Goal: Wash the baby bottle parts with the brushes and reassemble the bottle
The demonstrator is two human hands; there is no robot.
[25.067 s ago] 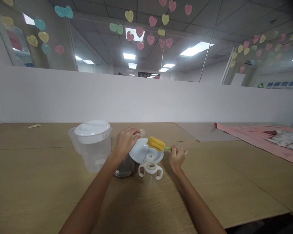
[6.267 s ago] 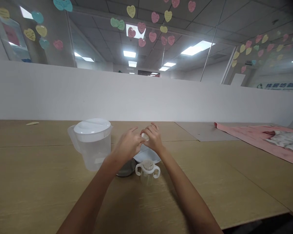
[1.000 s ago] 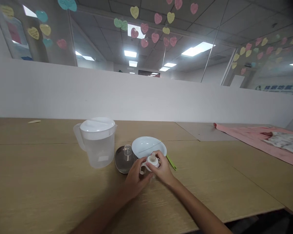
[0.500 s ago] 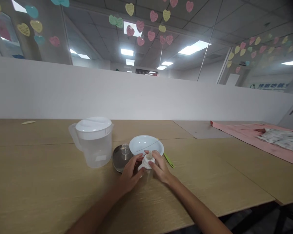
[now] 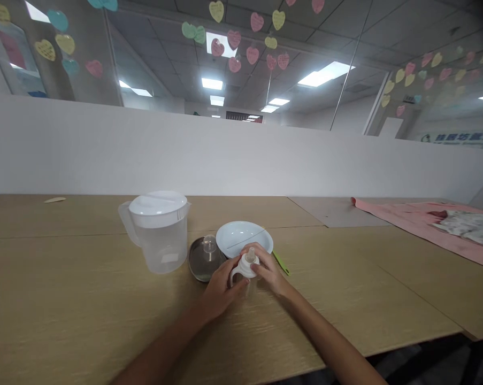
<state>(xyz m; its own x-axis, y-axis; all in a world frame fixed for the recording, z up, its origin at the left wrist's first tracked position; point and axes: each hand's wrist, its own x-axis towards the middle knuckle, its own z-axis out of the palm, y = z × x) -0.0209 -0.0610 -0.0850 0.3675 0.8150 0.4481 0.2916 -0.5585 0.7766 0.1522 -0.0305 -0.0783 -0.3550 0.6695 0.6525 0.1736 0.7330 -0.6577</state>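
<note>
A baby bottle (image 5: 247,267) with a white collar, a white side handle and a pale teat stands upright at the front middle of the table. My left hand (image 5: 224,282) is closed around its left side, by the handle. On the other side my right hand (image 5: 267,268) grips the white collar. Just behind the hands sits a white bowl (image 5: 241,231). To the left lies a dark metal tray (image 5: 199,266) with a small clear dome-shaped cap (image 5: 209,244) in it. A green handle (image 5: 281,263) sticks out from beside the bowl.
A translucent pitcher (image 5: 165,243) with a white lid stands left of the tray. At the far right a pink cloth (image 5: 409,219) carries a patterned fabric (image 5: 469,225). A small pale flat piece (image 5: 55,200) lies at the back left. A white wall (image 5: 185,155) borders the table.
The bottle's handle has turned and now shows more clearly on the left. My right fingers have shifted around the collar. The whole view has moved slightly.
</note>
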